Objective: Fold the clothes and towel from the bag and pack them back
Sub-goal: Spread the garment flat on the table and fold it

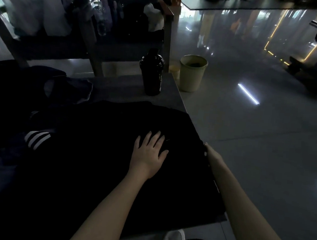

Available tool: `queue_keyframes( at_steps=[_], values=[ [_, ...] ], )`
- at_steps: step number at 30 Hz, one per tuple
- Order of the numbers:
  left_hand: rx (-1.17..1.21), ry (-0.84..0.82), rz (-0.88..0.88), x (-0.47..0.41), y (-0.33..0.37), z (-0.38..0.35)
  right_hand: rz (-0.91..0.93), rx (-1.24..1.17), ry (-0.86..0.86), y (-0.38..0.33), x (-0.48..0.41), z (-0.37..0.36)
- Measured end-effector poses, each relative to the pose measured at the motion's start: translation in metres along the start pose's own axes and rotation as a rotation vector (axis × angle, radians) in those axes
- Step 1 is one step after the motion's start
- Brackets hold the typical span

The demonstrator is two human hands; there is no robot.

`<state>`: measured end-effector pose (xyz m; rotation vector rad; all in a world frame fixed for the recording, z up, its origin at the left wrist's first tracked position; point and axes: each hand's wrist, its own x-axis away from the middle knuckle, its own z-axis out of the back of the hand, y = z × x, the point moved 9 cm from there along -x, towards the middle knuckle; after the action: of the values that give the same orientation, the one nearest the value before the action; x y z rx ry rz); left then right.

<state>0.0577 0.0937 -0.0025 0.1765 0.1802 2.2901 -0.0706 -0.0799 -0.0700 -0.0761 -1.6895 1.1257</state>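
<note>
A black garment (105,144) lies spread over the grey bench (122,87) in front of me. My left hand (149,153) rests flat on it, fingers straight and spread. At the garment's right edge, over the bench side, my right hand (210,152) holds the cloth; its fingers are tucked under the fabric and hidden. A dark piece with white stripes (37,138) lies at the left, partly under the black garment. Another dark blue garment (43,85) lies crumpled at the far left of the bench.
A black shaker bottle (151,74) stands on the bench's far right corner. A pale bin (192,73) stands on the floor beside it. A shelf with bags and bottles (82,20) is behind. Glossy open floor (256,136) lies to the right.
</note>
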Motion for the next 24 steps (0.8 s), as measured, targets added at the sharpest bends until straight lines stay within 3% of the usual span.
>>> queue_keyframes(
  at_steps=[5,7,10,12,15,18,24],
  values=[
    [-0.015,-0.021,0.011,-0.001,-0.001,-0.001,0.247,-0.31,0.105,-0.027,0.005,0.016],
    [-0.02,-0.03,0.017,-0.002,-0.002,-0.002,0.429,-0.297,0.198,-0.049,0.013,0.029],
    [-0.015,-0.02,0.019,-0.002,-0.001,-0.003,0.929,0.088,0.283,-0.104,0.064,0.015],
    [0.035,-0.027,0.029,-0.005,-0.003,-0.002,1.187,0.459,0.182,-0.114,0.102,-0.028],
    [0.369,0.021,0.112,-0.013,-0.015,0.005,1.239,1.013,-0.021,-0.076,0.111,-0.081],
    [0.933,0.111,0.347,-0.014,-0.032,0.024,1.277,1.129,-0.026,-0.045,0.108,-0.091],
    [0.746,-0.015,0.391,-0.055,-0.016,0.035,1.375,1.143,0.084,-0.034,0.12,-0.09]
  ],
)
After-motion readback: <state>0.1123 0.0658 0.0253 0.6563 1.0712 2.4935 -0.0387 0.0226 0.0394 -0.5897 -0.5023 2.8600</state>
